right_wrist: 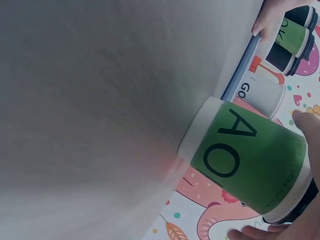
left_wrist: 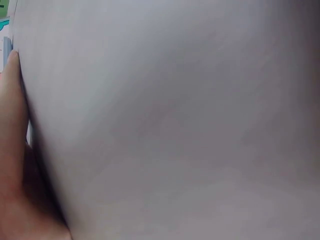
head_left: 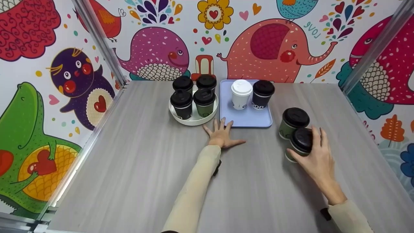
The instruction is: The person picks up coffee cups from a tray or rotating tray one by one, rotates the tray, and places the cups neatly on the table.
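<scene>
My right hand [head_left: 318,161] is around a green paper coffee cup [head_left: 293,156] with a black lid, thumb on one side and fingers on the other. In the right wrist view this cup [right_wrist: 245,155] shows dark letters on its green sleeve. Just behind it stands another green cup [head_left: 286,128] with a black lid. My left hand [head_left: 221,136] lies with fingers spread on the table, its fingertips at the front edge of a blue tray [head_left: 241,119]. On that tray are a white cup [head_left: 241,97] and a black cup [head_left: 260,97].
Left of the tray, a round white tray [head_left: 193,122] holds several black-lidded cups, among them a green cup [head_left: 204,105] and a black cup [head_left: 182,106]. The grey table [head_left: 136,161] is enclosed by metal posts [head_left: 103,45] and walls with cartoon animals.
</scene>
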The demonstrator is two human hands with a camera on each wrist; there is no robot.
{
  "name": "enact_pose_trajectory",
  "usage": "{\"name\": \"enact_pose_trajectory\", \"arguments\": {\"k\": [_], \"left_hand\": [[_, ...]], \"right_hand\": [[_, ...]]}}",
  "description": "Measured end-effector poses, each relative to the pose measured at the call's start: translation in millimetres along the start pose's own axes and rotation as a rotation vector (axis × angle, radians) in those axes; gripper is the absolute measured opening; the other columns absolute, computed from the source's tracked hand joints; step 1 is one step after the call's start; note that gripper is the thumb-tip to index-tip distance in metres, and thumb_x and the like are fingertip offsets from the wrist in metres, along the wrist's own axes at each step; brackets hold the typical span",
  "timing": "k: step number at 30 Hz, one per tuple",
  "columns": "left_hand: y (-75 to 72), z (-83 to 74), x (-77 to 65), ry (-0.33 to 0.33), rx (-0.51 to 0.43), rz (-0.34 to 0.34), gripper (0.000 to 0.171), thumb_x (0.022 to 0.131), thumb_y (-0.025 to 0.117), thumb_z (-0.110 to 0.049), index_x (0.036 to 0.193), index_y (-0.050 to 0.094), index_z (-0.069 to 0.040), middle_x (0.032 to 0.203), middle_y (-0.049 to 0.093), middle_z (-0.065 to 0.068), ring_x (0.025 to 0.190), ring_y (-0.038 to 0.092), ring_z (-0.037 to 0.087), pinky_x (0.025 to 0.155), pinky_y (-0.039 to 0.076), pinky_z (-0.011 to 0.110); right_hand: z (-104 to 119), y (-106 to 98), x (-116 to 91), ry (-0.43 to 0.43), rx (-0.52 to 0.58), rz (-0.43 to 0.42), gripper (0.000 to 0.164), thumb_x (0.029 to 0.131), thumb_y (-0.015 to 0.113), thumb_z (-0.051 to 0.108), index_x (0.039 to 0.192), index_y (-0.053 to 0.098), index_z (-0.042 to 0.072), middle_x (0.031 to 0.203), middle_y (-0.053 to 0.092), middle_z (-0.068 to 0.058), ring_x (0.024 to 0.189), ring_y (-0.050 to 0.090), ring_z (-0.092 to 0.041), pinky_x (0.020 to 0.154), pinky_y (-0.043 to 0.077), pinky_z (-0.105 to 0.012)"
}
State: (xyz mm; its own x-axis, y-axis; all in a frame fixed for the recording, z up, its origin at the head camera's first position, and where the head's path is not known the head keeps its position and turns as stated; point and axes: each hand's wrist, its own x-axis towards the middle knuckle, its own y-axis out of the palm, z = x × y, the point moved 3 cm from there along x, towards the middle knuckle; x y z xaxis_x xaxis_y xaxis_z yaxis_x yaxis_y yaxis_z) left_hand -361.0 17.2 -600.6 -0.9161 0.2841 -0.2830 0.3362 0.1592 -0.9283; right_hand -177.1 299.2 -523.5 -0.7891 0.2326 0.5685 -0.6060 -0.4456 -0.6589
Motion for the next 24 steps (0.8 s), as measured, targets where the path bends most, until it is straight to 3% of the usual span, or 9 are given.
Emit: {"name": "enact_pose_trajectory", "arguments": {"k": [3,5,8,10,13,17,20,24], "left_hand": [[0.4,-0.4,-0.1,0.002,-0.004,0.005,0.114,0.073,0.050,-0.098,0.166,0.014,-0.042,0.178,0.006,0.000,0.164,-0.009,0.038,0.115,-0.007,0.086],[0.1,-0.6,-0.2,0.002,-0.006,0.007,0.115,0.073,0.050,-0.098,0.166,0.013,-0.042,0.178,0.005,0.000,0.164,-0.010,0.038,0.115,-0.007,0.086],[-0.3,-1.3,-0.8,0.002,-0.013,0.010,0.115,0.072,0.051,-0.098,0.166,0.014,-0.042,0.178,0.004,0.000,0.164,-0.011,0.038,0.115,-0.008,0.086],[-0.7,-0.8,-0.6,0.001,-0.014,0.013,0.115,0.072,0.051,-0.097,0.166,0.013,-0.042,0.178,0.004,-0.001,0.164,-0.011,0.038,0.115,-0.008,0.086],[-1.3,1.2,-0.2,-0.001,-0.012,0.012,0.115,0.073,0.052,-0.097,0.166,0.013,-0.042,0.178,0.004,-0.001,0.164,-0.011,0.038,0.115,-0.008,0.086],[-0.9,2.6,0.0,-0.008,0.002,0.003,0.115,0.072,0.051,-0.097,0.166,0.013,-0.042,0.178,0.003,-0.001,0.164,-0.010,0.038,0.116,-0.007,0.085],[0.0,1.7,0.3,-0.010,0.015,0.001,0.115,0.073,0.050,-0.098,0.166,0.012,-0.042,0.178,0.001,-0.002,0.164,-0.009,0.039,0.116,-0.006,0.085],[1.2,-3.2,-1.3,-0.016,0.021,-0.005,0.114,0.073,0.050,-0.097,0.166,0.012,-0.042,0.178,0.002,-0.002,0.164,-0.007,0.038,0.117,-0.004,0.085]], "right_hand": [[4,-4,-1,-0.024,-0.005,-0.032,0.113,0.065,0.094,0.041,0.157,0.037,0.008,0.160,0.033,-0.035,0.143,0.036,-0.062,0.112,0.034,-0.076],[12,-6,-1,-0.058,-0.003,-0.061,0.112,0.070,0.088,0.058,0.157,0.038,0.007,0.162,0.031,-0.035,0.149,0.028,-0.060,0.119,0.024,-0.076],[31,-4,-1,-0.129,0.005,-0.112,0.109,0.079,0.070,0.077,0.155,0.041,0.005,0.162,0.032,-0.035,0.153,0.022,-0.060,0.123,0.017,-0.075],[48,1,-3,-0.183,0.029,-0.135,0.104,0.084,0.062,0.080,0.153,0.043,0.004,0.161,0.033,-0.035,0.152,0.022,-0.060,0.123,0.017,-0.075],[77,14,-3,-0.255,0.066,-0.141,0.093,0.084,0.075,0.062,0.150,0.047,0.001,0.159,0.037,-0.035,0.149,0.025,-0.062,0.123,0.021,-0.075],[112,36,0,-0.284,0.069,-0.068,0.086,0.075,0.086,0.034,0.145,0.050,-0.001,0.156,0.040,-0.036,0.147,0.027,-0.063,0.121,0.025,-0.075],[129,55,9,-0.230,0.060,0.006,0.084,0.074,0.087,0.026,0.144,0.051,-0.002,0.154,0.040,-0.038,0.146,0.029,-0.064,0.119,0.029,-0.075],[132,81,32,-0.062,0.091,0.106,0.084,0.078,0.085,0.023,0.148,0.047,-0.002,0.156,0.036,-0.038,0.146,0.028,-0.063,0.120,0.029,-0.074]]}}
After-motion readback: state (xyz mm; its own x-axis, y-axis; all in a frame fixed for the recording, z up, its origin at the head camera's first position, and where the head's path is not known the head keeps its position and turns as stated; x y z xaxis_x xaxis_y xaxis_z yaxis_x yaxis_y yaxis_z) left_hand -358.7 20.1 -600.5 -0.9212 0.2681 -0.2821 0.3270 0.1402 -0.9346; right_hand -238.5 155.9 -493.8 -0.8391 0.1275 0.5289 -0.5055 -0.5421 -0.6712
